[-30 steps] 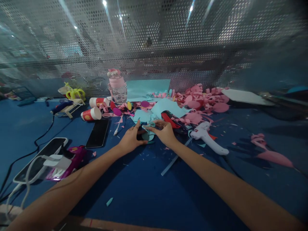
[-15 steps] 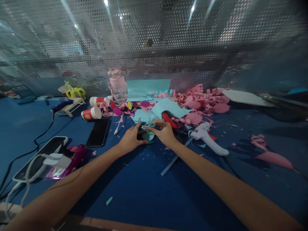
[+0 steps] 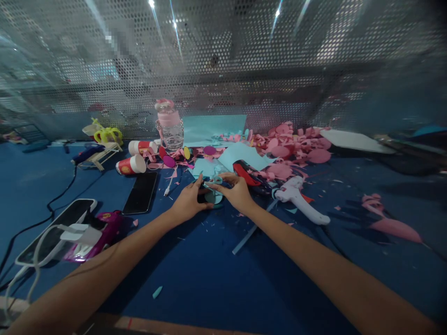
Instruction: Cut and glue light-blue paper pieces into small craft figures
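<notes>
Both my arms reach far out over the blue table (image 3: 216,279). My left hand (image 3: 188,201) and my right hand (image 3: 236,191) meet at a small light-blue paper piece (image 3: 213,196) with curled strips. The fingers of both hands pinch it from either side, just above the table. A light-blue paper sheet (image 3: 240,156) lies right behind the hands. Red-handled scissors (image 3: 246,174) lie just past my right hand.
A white glue gun (image 3: 300,200) lies right of my right hand. Pink paper scraps (image 3: 293,149) pile up at the back. Further left are a pink-capped bottle (image 3: 169,125), two tipped paper cups (image 3: 132,165), a black phone (image 3: 141,193), a second phone (image 3: 52,232) with cables, and a perforated metal screen (image 3: 223,60) behind.
Hardly anything differs: the hands stay on the paper piece with only slight finger shifts, and the camera view drifts a little.
</notes>
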Tool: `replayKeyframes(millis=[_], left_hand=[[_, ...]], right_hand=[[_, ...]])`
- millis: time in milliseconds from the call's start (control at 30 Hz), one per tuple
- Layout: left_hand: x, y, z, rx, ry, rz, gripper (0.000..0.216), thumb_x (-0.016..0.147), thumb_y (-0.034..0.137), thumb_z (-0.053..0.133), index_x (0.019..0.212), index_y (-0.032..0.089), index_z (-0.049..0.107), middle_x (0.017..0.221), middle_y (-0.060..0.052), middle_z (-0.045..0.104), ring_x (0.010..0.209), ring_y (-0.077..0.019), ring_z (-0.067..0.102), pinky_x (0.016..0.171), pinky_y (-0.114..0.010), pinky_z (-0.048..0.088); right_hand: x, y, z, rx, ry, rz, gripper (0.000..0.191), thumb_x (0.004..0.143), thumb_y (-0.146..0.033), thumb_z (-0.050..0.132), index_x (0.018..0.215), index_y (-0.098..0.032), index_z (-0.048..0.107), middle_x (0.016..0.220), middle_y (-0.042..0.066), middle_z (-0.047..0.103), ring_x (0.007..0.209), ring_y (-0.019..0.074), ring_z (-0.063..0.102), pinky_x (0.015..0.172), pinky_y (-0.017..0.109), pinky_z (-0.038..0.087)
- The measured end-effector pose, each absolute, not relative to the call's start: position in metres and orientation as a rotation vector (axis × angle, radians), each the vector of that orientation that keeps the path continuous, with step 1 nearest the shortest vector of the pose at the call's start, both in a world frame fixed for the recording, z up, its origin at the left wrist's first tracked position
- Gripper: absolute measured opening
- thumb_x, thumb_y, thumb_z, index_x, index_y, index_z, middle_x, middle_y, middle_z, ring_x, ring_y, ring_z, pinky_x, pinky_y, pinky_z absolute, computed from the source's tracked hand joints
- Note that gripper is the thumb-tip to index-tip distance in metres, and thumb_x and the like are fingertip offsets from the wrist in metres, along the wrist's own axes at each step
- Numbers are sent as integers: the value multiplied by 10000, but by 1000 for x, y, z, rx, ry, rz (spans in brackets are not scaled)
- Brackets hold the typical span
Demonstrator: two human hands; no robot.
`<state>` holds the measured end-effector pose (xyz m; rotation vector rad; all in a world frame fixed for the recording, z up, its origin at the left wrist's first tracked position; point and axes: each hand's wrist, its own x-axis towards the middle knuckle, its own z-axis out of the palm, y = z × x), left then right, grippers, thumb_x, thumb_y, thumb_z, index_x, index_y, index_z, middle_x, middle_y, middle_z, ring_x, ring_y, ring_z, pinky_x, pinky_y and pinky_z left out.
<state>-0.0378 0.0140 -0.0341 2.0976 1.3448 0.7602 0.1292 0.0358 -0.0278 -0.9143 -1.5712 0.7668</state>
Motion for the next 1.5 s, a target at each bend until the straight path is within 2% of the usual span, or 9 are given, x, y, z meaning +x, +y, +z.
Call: replayKeyframes(millis=[400, 733, 900, 1233, 1500], left_hand=[[-37, 13, -31, 2080, 1376, 729, 914, 616, 324, 694, 1371, 162, 204, 1198, -163, 543, 1133, -294, 486, 935, -448, 370], [-37, 10, -28, 2003, 1317, 803, 981, 658, 322, 664, 1397, 167, 38, 1309, -190, 430, 1199, -283, 424, 950, -431, 361], [-37, 11, -31, 2060, 1311, 816, 1054, 593, 368, 710, 1394, 138, 65, 1264, -208, 464, 1179, -302, 436, 962, -451, 341], [-38, 9, -29, 2015, 1264, 889, 1151, 527, 412, 743, 1393, 134, 37, 1291, -207, 431, 1215, -307, 387, 999, -456, 291], [-37, 9, -30, 1991, 1261, 796, 1127, 555, 390, 729, 1395, 160, 14, 1292, -200, 426, 1158, -289, 462, 955, -429, 355]], right_hand=[[130, 36, -29, -913, -1619, 734, 205, 625, -385, 697, 664, -189, 650, 749, 42, 626, 789, 195, 584, 740, 330, 460], [128, 33, -27, -914, -1516, 782, 207, 580, -363, 728, 653, -187, 647, 733, 37, 629, 763, 190, 585, 718, 324, 464], [128, 35, -29, -928, -1474, 744, 200, 570, -349, 734, 631, -184, 638, 709, 35, 613, 750, 184, 574, 738, 338, 460], [129, 36, -24, -917, -1432, 685, 233, 570, -370, 731, 663, -183, 628, 716, 35, 618, 726, 182, 580, 724, 342, 462], [131, 34, -28, -934, -1515, 709, 200, 585, -334, 732, 665, -174, 642, 726, 51, 615, 773, 205, 582, 740, 353, 461]])
